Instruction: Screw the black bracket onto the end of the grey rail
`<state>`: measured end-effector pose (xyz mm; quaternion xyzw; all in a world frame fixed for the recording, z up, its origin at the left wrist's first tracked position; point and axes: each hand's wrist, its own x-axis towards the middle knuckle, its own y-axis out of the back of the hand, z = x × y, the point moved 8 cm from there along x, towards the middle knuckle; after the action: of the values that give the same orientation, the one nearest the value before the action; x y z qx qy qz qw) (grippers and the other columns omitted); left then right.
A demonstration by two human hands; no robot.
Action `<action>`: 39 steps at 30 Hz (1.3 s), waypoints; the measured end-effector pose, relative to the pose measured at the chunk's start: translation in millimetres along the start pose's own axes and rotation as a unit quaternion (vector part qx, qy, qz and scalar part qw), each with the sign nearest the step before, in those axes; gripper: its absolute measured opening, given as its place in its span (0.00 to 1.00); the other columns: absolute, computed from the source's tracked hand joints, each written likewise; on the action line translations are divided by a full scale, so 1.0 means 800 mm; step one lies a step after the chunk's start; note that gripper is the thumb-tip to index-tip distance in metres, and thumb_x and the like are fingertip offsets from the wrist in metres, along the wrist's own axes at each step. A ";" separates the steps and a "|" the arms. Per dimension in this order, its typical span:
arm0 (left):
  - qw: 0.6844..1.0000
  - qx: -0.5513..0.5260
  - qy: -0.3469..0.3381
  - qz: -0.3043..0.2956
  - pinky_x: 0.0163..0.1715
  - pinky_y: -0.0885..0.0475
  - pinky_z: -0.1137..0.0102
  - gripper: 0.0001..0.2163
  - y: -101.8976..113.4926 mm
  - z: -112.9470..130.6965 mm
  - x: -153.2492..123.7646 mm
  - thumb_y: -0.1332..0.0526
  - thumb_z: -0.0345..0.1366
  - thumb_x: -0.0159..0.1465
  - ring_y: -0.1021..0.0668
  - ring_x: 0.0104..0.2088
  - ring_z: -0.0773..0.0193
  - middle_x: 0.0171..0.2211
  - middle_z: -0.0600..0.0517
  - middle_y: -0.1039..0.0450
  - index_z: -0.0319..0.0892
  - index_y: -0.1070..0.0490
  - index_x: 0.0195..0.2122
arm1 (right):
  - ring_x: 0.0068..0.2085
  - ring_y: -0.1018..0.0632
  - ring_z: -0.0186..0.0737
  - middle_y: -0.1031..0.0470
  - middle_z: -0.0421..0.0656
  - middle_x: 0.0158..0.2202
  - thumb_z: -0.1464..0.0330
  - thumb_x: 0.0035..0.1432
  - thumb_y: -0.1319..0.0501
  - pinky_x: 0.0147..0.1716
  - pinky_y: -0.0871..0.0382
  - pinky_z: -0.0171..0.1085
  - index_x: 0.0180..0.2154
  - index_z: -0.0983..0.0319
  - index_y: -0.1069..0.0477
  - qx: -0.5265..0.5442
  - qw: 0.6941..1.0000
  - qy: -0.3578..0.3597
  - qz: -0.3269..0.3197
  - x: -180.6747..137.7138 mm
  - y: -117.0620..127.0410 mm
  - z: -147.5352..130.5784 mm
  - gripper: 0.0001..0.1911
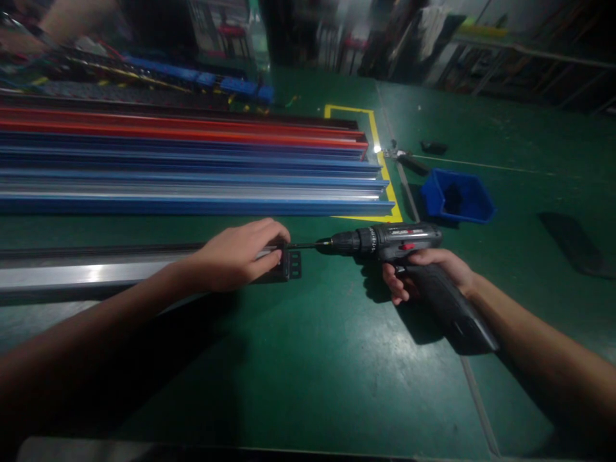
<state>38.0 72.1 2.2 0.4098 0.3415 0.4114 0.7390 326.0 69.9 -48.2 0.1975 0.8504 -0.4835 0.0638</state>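
My right hand [428, 273] is wrapped round the grip of a black cordless drill [409, 239], its index finger near the trigger. The drill points left, and its long thin bit [305, 245] reaches the black end cap [287, 264] of a metal profile [96, 273]. Over that same end lies my left hand [245, 253], thumb and fingers closed about the profile beside the cap. A small slotted tab sticks out from the cap toward the drill. Whether a screw sits at the bit's tip cannot be made out.
Long blue profiles [192, 208] and red profiles [192, 128] lie behind, ending at yellow tape [392, 192]. A blue bin [459, 196], pliers-like tool [409, 159] and dark flat object [575, 240] are on the green table [337, 385]. Another person's arm [72, 22] shows at upper left.
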 end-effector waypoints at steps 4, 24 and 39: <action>1.000 -0.001 -0.006 0.000 0.46 0.31 0.61 0.16 0.000 0.001 0.001 0.47 0.47 0.70 0.24 0.48 0.54 0.52 0.48 0.27 0.47 0.30 0.53 | 0.43 0.17 0.46 0.21 0.53 0.41 0.64 0.64 0.40 0.53 0.24 0.46 0.50 0.74 0.25 0.000 1.000 -0.001 0.000 0.000 -0.002 0.000 0.20; 1.000 0.009 0.001 0.001 0.46 0.32 0.62 0.16 0.000 -0.002 0.000 0.47 0.48 0.71 0.23 0.48 0.54 0.52 0.50 0.26 0.49 0.31 0.54 | 0.43 0.17 0.47 0.21 0.52 0.40 0.63 0.62 0.37 0.53 0.24 0.47 0.49 0.73 0.25 0.001 1.000 -0.014 0.021 -0.001 0.002 0.000 0.21; 1.000 0.020 0.014 -0.009 0.46 0.31 0.62 0.17 0.001 0.001 0.000 0.47 0.48 0.70 0.23 0.48 0.53 0.52 0.49 0.26 0.48 0.30 0.53 | 0.44 0.17 0.45 0.21 0.52 0.42 0.62 0.64 0.38 0.55 0.26 0.46 0.50 0.73 0.26 0.034 0.999 -0.027 0.002 -0.001 -0.002 0.002 0.21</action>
<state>38.7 72.3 3.5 0.4156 0.3635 0.4036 0.7296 326.0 67.5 -47.8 0.1882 0.8308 -0.5175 0.0809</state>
